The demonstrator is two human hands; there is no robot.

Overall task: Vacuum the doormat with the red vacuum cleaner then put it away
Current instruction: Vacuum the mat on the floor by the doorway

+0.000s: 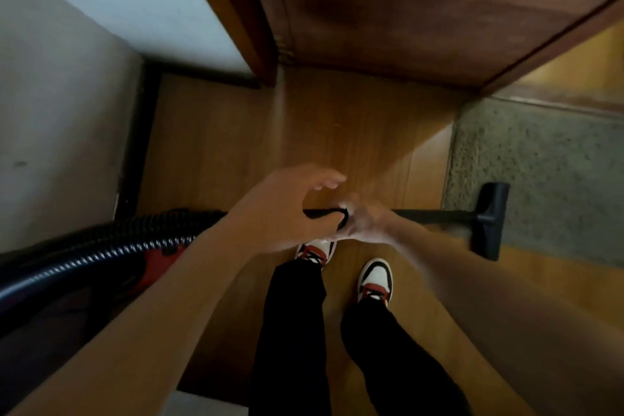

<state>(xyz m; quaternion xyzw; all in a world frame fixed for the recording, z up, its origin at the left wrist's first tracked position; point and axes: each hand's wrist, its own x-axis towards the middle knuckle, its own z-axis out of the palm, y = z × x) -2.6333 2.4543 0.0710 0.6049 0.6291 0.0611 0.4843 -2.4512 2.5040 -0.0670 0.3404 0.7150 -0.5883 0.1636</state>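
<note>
While both hands meet at the wand handle, risks noted first, count after.

Risks, as judged:
- Grip: right hand (363, 221) blurred; appears closed around the black handle (324, 214) of the wand, though finger closure cannot be told for sure. Left hand (280, 209) cupped over the same handle, fingers spread and part open, thumb under; not seen to clamp. Possible slip or twist of the wand during a hand change.
- Floor head (491, 219): lying half on the doormat (540, 172), half on the wooden floor (320, 132), at the mat's near edge. Possible catching and lifting of that edge on a pull.
- Hose (111, 246): looped low at left, near the feet, across the red vacuum cleaner body (158, 263). Possible snag or trip on stepping back.
- Door (422, 3): standing close above the working area; possible knock from the wand tube (435, 214) on a forward push.
- Wall (50, 111) near the canister; possible scuff if dragged.

Count:
- Hands: two, both bare.
- Vacuum cleaner: one, red, mostly hidden behind the left forearm.
- Hose: one, black, ribbed.
- Wand tube: one.
- Floor head: one, black.
- Doormat: one, grey-green, coarse pile, at right.
- Shoes: two, red, white and black.
- Door: one, dark wood.
</note>
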